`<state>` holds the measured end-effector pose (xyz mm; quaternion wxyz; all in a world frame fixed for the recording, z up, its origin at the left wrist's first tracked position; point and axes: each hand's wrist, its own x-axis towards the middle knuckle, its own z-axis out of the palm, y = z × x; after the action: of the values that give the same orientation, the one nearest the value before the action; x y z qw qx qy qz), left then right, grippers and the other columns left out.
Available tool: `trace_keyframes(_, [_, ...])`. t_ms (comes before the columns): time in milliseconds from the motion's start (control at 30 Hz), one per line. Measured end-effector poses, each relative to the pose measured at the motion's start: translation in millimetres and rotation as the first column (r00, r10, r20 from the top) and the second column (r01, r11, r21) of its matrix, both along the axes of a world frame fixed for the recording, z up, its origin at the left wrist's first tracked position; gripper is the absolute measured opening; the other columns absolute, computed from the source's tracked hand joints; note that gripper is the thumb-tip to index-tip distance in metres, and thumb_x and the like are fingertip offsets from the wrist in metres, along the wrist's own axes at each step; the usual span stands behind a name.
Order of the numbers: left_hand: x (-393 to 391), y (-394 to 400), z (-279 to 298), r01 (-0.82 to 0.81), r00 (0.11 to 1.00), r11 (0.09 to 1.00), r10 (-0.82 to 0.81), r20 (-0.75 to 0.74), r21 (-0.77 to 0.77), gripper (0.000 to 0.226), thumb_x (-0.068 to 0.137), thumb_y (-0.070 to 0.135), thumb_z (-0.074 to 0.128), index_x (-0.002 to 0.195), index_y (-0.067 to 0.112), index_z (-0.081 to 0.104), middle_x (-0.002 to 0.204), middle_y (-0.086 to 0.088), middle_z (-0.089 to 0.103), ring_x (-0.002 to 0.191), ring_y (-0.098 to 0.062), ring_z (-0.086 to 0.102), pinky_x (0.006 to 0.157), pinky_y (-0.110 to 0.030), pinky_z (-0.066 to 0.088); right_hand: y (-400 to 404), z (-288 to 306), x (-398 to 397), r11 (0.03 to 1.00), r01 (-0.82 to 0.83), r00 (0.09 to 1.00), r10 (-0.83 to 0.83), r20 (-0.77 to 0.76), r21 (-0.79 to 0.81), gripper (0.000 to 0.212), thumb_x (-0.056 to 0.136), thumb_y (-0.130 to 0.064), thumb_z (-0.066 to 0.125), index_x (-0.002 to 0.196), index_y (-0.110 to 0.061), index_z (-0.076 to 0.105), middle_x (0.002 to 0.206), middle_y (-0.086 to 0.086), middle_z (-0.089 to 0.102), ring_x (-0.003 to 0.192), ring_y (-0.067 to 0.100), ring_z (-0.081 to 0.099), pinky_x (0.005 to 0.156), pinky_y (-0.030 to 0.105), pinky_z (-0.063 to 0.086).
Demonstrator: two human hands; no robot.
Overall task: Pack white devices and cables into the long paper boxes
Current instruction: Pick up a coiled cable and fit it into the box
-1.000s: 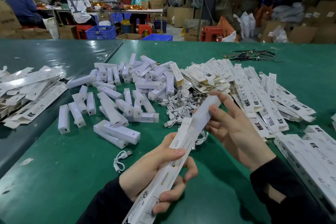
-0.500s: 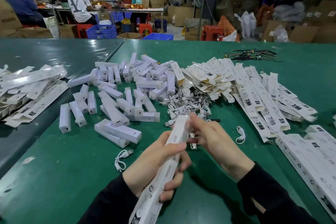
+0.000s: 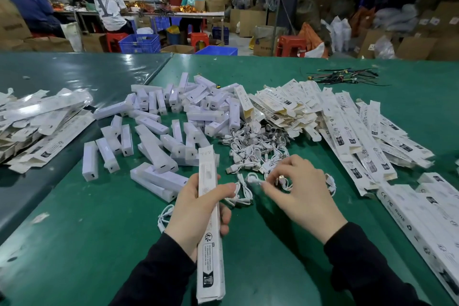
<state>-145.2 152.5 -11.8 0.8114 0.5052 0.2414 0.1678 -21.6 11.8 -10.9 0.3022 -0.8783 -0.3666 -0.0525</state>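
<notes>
The left hand point(image 3: 196, 208) holds a long white paper box with black print point(image 3: 210, 226). The thumb lies across the front of the box and the fingers curl round the back. The box stands almost straight up and down in the view. Its top end reaches up over the pile of white block-shaped plastic devices point(image 3: 159, 131), and its bottom end sticks out past the wrist, near the bottom edge of the view.

The right hand point(image 3: 303, 196) is just beside it, down low over the green table top point(image 3: 87, 243). Its thumb and first finger pinch a small coiled white cable point(image 3: 253, 181); the hand is a bit blurred there. The other fingers are bent and loose. More white cables sit in a tangled heap point(image 3: 253, 149) right behind the hand, touching the devices on one side.

Flat unfolded white paper boxes point(image 3: 347, 126) are spread in a wide fan on the right. Filled long white boxes point(image 3: 422, 211) lie in a row by the right edge of the table. Another messy stack of flat white boxes point(image 3: 37, 122) sits on the left, on a darker shiny table sheet point(image 3: 74, 74), and it hangs over the seam where the two sheets meet.

Bare green table lies in front of the left hand and between both black sleeves. A bunch of thin dark wires point(image 3: 342, 77) lies far back, well apart from everything.
</notes>
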Motion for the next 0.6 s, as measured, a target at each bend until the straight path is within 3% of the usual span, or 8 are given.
trace_keyframes(67, [0,1,1,-0.021,1.0,1.0,0.021,-0.015,0.003,0.039,0.074,0.005,0.074,0.106,0.008,0.052,0.079,-0.014,0.067,0.041,-0.019,0.05,0.033,-0.021,0.037,1,5,-4,0.957,-0.085,0.995,0.098,-0.035,0.277,0.014,0.083,-0.023,0.074,0.072,-0.023,0.064,0.077,-0.011,0.063,0.075,0.008,0.057,0.07,0.018,0.037])
trace_keyframes(100, [0,1,2,-0.02,1.0,1.0,0.021,-0.015,0.011,0.041,0.072,0.008,0.075,0.106,0.008,0.053,0.084,-0.014,0.071,0.044,-0.018,0.056,0.033,-0.021,0.038,2,8,-7,0.928,-0.148,0.988,0.155,0.008,0.343,0.014,0.082,-0.017,0.075,0.073,-0.019,0.066,0.072,-0.01,0.064,0.069,0.009,0.058,0.066,0.014,0.038])
trace_keyframes(167, [1,0,2,-0.017,1.0,0.999,0.018,-0.013,0.044,0.037,0.074,0.01,0.075,0.105,0.009,0.055,0.086,-0.012,0.075,0.054,-0.016,0.066,0.036,-0.02,0.043,6,10,-16,0.888,-0.29,0.955,0.249,0.159,0.356,0.011,0.081,-0.014,0.075,0.074,-0.014,0.067,0.068,-0.009,0.063,0.063,0.008,0.057,0.062,0.015,0.042])
trace_keyframes(233, [0,0,1,-0.043,0.999,0.998,0.044,-0.013,0.054,0.034,0.077,0.008,0.074,0.106,0.007,0.056,0.079,-0.009,0.075,0.057,-0.015,0.068,0.038,-0.02,0.045,10,7,-24,0.864,-0.393,0.908,0.311,0.282,0.313,0.011,0.081,-0.013,0.075,0.075,-0.011,0.066,0.069,-0.005,0.061,0.062,0.01,0.055,0.06,0.024,0.046])
trace_keyframes(333, [0,2,0,-0.092,0.996,0.996,0.092,-0.003,0.012,0.039,0.071,0.001,0.076,0.103,0.005,0.056,0.061,-0.007,0.064,0.047,-0.015,0.058,0.036,-0.021,0.041,14,4,-31,0.847,-0.436,0.886,0.345,0.309,0.304,0.012,0.079,-0.013,0.077,0.074,-0.01,0.067,0.069,-0.003,0.059,0.062,0.013,0.055,0.057,0.03,0.048])
trace_keyframes(400, [1,4,1,-0.078,0.997,0.995,0.079,0.01,-0.058,0.048,0.059,0.002,0.077,0.101,0.005,0.055,0.053,-0.005,0.054,0.04,-0.013,0.048,0.033,-0.02,0.037,15,5,-32,0.822,-0.432,0.902,0.385,0.196,0.372,0.013,0.074,-0.011,0.082,0.075,-0.01,0.069,0.069,-0.003,0.062,0.063,0.011,0.056,0.059,0.021,0.046])
trace_keyframes(467, [2,6,2,-0.034,0.999,0.993,0.036,0.017,-0.115,0.056,0.051,0.004,0.075,0.102,0.004,0.054,0.05,-0.004,0.045,0.035,-0.011,0.039,0.032,-0.018,0.033,13,9,-31,0.816,-0.38,0.904,0.427,-0.012,0.435,0.021,0.069,-0.015,0.086,0.085,-0.017,0.071,0.078,-0.007,0.066,0.07,0.01,0.061,0.063,0.016,0.045])
trace_keyframes(600, [-1,9,5,0.112,0.994,0.987,-0.112,0.007,-0.114,0.075,0.045,-0.009,0.08,0.114,0.001,0.052,0.055,-0.011,0.047,0.033,-0.011,0.035,0.03,-0.017,0.032,6,16,-26,0.869,-0.369,0.841,0.463,-0.279,0.329,0.073,0.064,-0.037,0.087,0.128,-0.042,0.053,0.126,-0.02,0.054,0.11,0.007,0.057,0.08,0.024,0.052])
